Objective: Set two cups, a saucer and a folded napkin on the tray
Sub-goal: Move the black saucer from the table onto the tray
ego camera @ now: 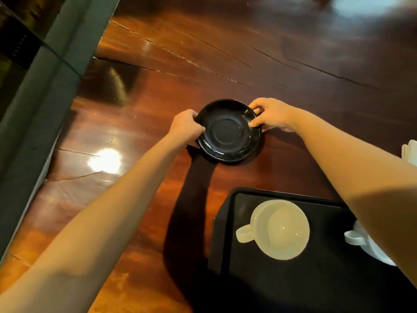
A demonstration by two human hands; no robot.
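A black saucer [228, 131] sits on the glossy wooden table, beyond the tray. My left hand [185, 125] grips its left rim and my right hand [273, 114] pinches its right rim. Nearer to me, a black tray [228, 222] lies at the lower right. On it stands a white cup [279, 229] with its handle pointing left. A second white cup [365, 242] stands to its right, mostly hidden behind my right forearm. White paper napkins [410, 150] show at the right edge of the view, off the tray.
A grey-green frame with a glass pane [45, 71] runs along the table's left side. The wooden table [203, 59] has long cracks and bright light reflections. Bare wood stretches beyond the saucer and to its left.
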